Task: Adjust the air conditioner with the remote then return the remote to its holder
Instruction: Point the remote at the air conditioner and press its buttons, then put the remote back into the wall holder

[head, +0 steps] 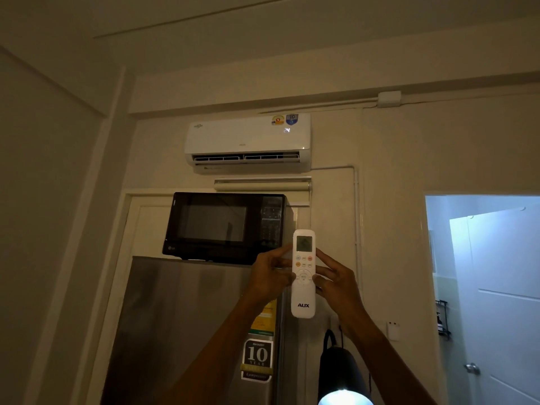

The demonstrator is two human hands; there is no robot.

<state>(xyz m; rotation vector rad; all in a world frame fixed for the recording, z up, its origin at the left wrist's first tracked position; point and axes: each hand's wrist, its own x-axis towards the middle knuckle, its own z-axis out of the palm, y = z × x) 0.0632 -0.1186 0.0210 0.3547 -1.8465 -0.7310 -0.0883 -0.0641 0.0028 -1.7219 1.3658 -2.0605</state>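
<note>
A white AUX remote [303, 296] is held upright in front of me, its small screen at the top and its buttons facing me. My left hand [270, 276] grips its left edge and my right hand [336, 280] grips its right edge, fingers on both sides of the button area. High on the wall hangs the white air conditioner [247, 141], its louvre open and a lit number showing on its front. A small white wall fitting [393, 331] sits low to the right of the remote; I cannot tell whether it is the holder.
A black microwave [225, 226] stands on a steel fridge [187, 331] just behind my hands. A black lamp [340, 372] shines at the bottom edge. An open doorway [482, 287] with a white door lies to the right.
</note>
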